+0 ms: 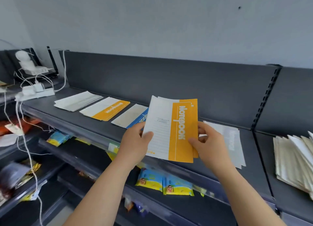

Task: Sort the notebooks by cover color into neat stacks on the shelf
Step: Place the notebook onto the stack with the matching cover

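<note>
Head view: orange-and-white notebooks (172,129), upside-down title, between both hands.

Held orange notebooks (176,131): number not to be told, only staggered edges being seen beside the right fingers.
Small print (163,120), above the left thumb: too small to be read.
Left hand (135,141): fingers hidden behind the cover, the thumb alone shown.
Blue notebook (135,120), just beyond the left fingers: right part covered by the held covers, lettering cut short.
Pale stack (233,141), just right of the right hand (206,141): near edge masked by its fingers, lettering blurred.
Cream stack (291,158), well right of the right fingers — cut off by the picture's edge.
Packets (11,176), far left of the left fingers — smeared by blur, kind not to be told.
Forearms (101,192): cut off by the bottom edge.
</note>
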{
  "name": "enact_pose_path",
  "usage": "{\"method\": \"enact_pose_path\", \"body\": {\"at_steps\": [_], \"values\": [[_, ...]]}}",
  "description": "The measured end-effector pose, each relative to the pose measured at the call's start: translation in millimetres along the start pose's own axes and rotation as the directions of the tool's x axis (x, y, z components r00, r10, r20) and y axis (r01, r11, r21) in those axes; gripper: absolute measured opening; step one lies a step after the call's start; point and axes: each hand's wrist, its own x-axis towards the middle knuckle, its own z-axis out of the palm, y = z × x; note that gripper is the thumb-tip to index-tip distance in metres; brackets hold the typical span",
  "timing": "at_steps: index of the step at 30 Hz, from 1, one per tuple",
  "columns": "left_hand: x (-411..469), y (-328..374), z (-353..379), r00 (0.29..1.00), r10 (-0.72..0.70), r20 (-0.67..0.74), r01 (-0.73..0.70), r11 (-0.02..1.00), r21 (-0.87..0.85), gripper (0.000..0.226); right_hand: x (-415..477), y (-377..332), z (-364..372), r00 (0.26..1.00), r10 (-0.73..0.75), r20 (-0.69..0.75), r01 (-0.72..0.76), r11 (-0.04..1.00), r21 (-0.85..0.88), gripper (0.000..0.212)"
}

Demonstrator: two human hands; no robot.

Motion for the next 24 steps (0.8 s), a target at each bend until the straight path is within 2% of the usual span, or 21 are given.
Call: {"method": "enact_pose_path", "body": {"at_steps": [4,10,18,24], "values": [[18,-30,-41,0.998,-0.067,0.001,0.067,0.997,-0.046,0.033,16,-13,52,0.999,0.010,0.031,-0.009,1.000,-0.025,0.055],[61,-63,-78,0.995,-0.084,-0.057,0.079,0.993,-0.085,0.045,54,-25,111,0.996,0.030,0.078,-0.027,0.999,-0.037,0.052],[129,-106,-117,0.973,-0.069,-0.220,0.079,0.996,0.040,0.041,115,-39,193,0.988,0.044,0.150,-0.038,0.998,-0.040,0.051],[180,-137,-159,0.968,-0.046,-0.248,0.087,0.984,0.155,0.032,145,-60,252,0.987,0.054,0.153,-0.042,0.996,-0.078,0.039]]}}
